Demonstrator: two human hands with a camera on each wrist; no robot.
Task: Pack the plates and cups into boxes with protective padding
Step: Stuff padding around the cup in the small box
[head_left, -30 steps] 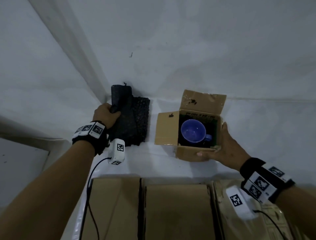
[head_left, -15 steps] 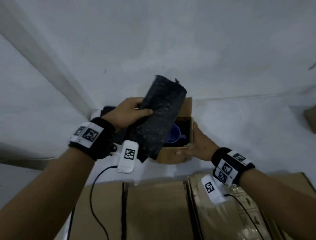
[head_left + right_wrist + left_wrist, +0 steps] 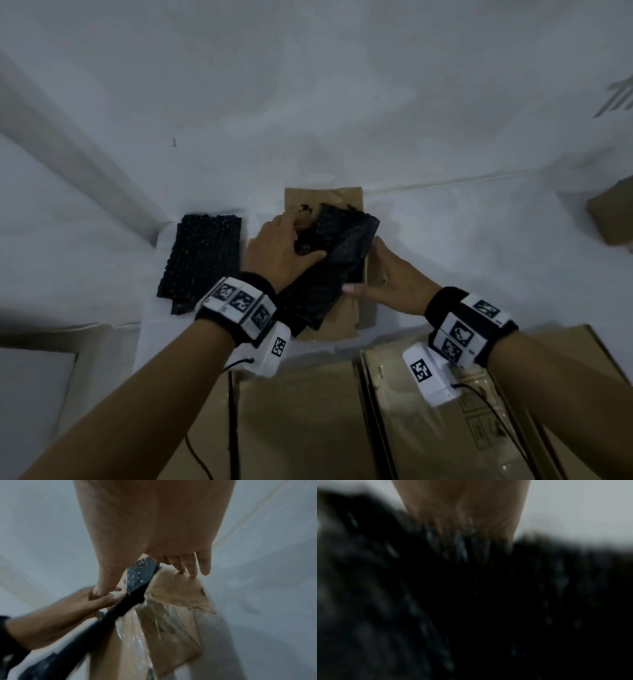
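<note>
Dull cardboard, dark bubbled padding, shiny tape.

Your small box [image 3: 346, 318] is plain brown cardboard, matt and a little scuffed, with a torn, fuzzy paper edge on its flap [image 3: 180, 593]; glossy clear tape [image 3: 130, 632] runs down one side and catches the light. The padding sheet [image 3: 329, 260] you hold over it is black plastic with a pebbled, faintly glinting surface. The pile of padding [image 3: 202, 260] beside the box shows the same black bubbled texture, rougher to the eye. The large cartons [image 3: 308, 428] near you are smooth matt cardboard. Everything sits on a pale, matt, slightly wrinkled sheet [image 3: 479, 240].
</note>
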